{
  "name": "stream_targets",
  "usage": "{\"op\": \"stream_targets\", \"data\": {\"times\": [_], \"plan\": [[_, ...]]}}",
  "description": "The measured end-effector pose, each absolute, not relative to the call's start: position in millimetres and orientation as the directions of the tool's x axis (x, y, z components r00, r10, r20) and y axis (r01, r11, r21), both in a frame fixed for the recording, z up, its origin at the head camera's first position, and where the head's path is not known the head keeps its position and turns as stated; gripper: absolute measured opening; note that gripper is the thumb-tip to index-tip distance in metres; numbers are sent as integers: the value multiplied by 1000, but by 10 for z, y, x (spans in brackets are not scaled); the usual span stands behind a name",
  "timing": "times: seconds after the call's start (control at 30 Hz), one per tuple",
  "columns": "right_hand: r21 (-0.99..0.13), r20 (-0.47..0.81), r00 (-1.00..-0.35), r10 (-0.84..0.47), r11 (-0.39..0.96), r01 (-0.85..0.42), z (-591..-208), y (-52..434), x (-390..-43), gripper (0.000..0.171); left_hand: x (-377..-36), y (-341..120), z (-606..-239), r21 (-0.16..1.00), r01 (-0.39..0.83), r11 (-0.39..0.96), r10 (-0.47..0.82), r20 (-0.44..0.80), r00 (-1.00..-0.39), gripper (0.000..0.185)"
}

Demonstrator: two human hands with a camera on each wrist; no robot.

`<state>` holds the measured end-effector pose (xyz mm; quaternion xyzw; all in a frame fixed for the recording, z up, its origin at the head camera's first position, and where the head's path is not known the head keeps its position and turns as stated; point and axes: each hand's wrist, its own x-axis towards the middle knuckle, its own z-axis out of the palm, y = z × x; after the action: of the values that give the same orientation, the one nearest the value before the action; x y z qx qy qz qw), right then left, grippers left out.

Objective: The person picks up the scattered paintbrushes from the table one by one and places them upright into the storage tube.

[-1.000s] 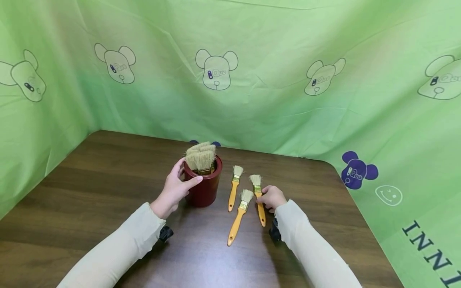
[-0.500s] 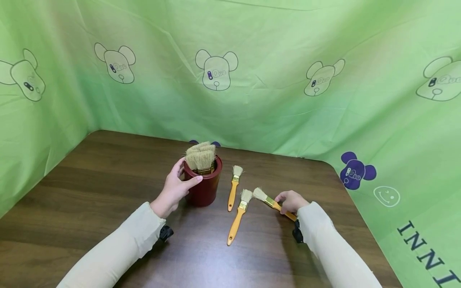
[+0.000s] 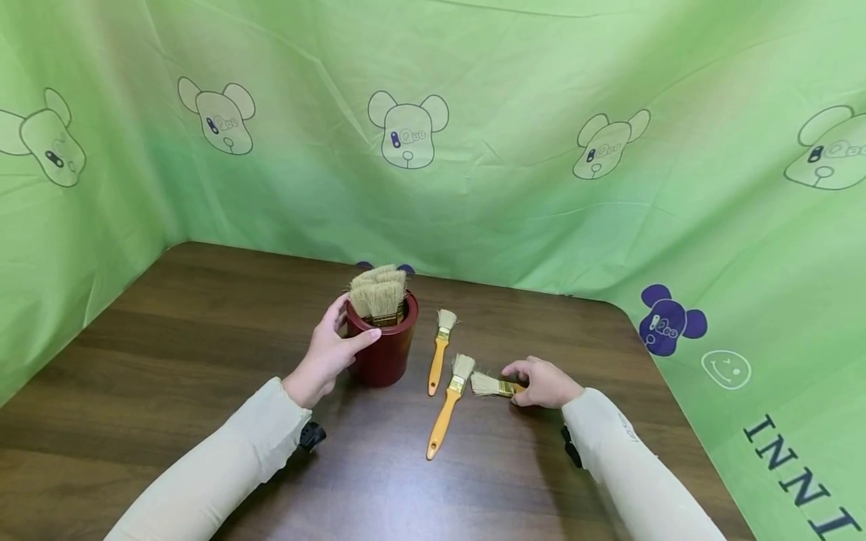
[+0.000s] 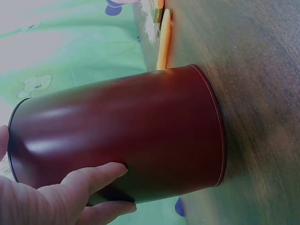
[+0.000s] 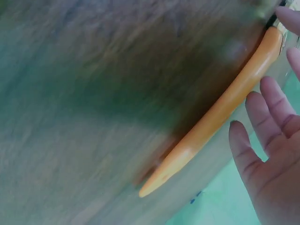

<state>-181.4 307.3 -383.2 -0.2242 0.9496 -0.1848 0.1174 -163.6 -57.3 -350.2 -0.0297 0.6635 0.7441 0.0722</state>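
Observation:
A dark red cylindrical pot (image 3: 380, 361) stands upright on the table, with several bristle-up paintbrushes (image 3: 376, 297) in it. My left hand (image 3: 327, 359) holds the pot's left side, thumb near the rim; the left wrist view shows its fingers along the pot wall (image 4: 122, 126). Beside my right hand (image 3: 544, 383), a paintbrush (image 3: 492, 385) lies sideways, bristles to the left. Thumb and index finger are spread about its orange handle (image 5: 220, 110), the other fingers apart from it. Two more paintbrushes lie between: one farther back (image 3: 438, 361), one nearer (image 3: 446, 413).
The brown wooden table (image 3: 223, 338) has a green printed cloth (image 3: 473, 203) hanging behind it and at both sides. Light glares off the table's front middle.
The right-hand paintbrush was drawn rightward and turned from near upright in view to sideways. The right fingers have spread from their grip on it. The left hand and pot stay put.

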Motion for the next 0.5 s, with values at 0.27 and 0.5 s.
{"op": "stream_targets", "data": {"times": [0.27,0.5], "plan": [[-333,-172,-884,-435,870,-364,-3872,3008,-1823,40,-1635,-572,-3518,983,-150,-110,74,-142,-987,80],[-333,-182,-887,-424,876,-350,-3871,2964,-1848,30,-1637,-576,-3504,983,-150,-110,75,-142,-987,80]]}}
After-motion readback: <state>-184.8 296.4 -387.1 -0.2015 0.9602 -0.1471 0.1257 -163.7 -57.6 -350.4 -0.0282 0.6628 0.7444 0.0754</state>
